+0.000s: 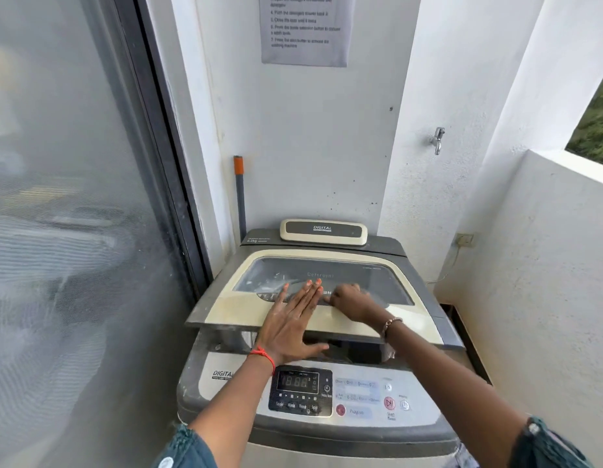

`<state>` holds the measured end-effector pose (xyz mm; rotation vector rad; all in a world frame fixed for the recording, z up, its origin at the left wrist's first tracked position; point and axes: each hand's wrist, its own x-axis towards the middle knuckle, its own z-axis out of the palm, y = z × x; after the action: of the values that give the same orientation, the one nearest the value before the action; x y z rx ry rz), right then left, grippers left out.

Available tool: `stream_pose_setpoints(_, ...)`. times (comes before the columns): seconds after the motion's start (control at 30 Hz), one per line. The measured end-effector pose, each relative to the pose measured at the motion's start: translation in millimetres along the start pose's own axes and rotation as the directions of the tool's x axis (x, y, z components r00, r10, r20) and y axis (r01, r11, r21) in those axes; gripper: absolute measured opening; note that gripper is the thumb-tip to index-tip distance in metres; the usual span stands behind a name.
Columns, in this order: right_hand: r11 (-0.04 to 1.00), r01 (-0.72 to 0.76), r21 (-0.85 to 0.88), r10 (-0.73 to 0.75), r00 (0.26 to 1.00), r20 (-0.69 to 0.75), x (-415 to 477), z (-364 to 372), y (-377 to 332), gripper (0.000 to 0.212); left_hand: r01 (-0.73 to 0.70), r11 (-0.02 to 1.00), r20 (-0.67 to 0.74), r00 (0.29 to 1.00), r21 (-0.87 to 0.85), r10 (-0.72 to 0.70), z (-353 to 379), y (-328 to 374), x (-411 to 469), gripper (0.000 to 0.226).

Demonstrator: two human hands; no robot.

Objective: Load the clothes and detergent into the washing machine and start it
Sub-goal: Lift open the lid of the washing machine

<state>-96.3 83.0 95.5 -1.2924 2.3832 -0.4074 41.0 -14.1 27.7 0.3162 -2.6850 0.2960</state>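
A grey and cream top-loading washing machine (327, 430) stands in front of me. Its lid (246, 309), cream-framed with a dark window, hangs slightly raised, with a dark gap under its front edge. My left hand (293, 322) lies flat on the lid, fingers spread. My right hand (350, 300) rests on the lid at the window's edge with its fingers curled; what they grip is hidden. The control panel (300, 391) shows a lit digital display, with a red start button (389, 403) to the right. No clothes or detergent container are in view.
A glass sliding door (74, 231) runs along the left. White walls close in behind and right, with a tap (438, 140), a wall socket (465, 239) and a posted instruction sheet (305, 28). A grey pole with an orange band (239, 194) leans behind the machine.
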Motion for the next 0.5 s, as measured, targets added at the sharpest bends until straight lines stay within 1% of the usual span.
stream_pose_setpoints(0.07,1.0,0.022,-0.009,-0.022,1.0,0.007,4.6,-24.2,-8.1,0.045,-0.006,0.999,-0.05,0.999,0.047,0.009,-13.7,-7.9,16.2,0.103)
stream_pose_setpoints(0.13,0.999,0.045,-0.018,-0.045,0.999,0.01,8.5,-47.5,-19.1,0.039,-0.031,0.994,-0.087,0.995,0.104,0.04,-31.3,-19.4,36.4,0.099)
stream_pose_setpoints(0.2,0.998,0.067,0.019,-0.067,0.998,-0.016,12.5,-69.8,-28.7,0.03,-0.057,0.989,-0.093,0.993,0.137,0.07,-48.9,-31.5,57.4,0.096)
stream_pose_setpoints(0.27,0.997,0.072,-0.007,-0.073,0.996,-0.049,17.5,-88.7,-36.3,0.034,-0.058,0.985,-0.09,0.993,0.162,0.073,-63.6,-42.2,77.1,0.096)
stream_pose_setpoints(0.33,0.998,0.039,-0.053,-0.043,0.996,-0.079,26.0,-100.0,-39.5,0.042,-0.055,0.983,-0.083,0.994,0.178,0.07,-74.1,-50.6,94.0,0.1)
stream_pose_setpoints(0.43,0.998,0.016,-0.066,-0.027,0.986,-0.162,36.7,-108.5,-41.0,0.047,-0.062,0.976,-0.118,0.989,0.209,0.088,-83.2,-60.3,114.4,0.101)
stream_pose_setpoints(0.5,0.995,0.024,-0.094,-0.047,0.967,-0.25,38.9,-111.3,-42.4,0.047,-0.06,0.974,-0.131,0.987,0.22,0.091,-89.1,-66.5,125.9,0.102)
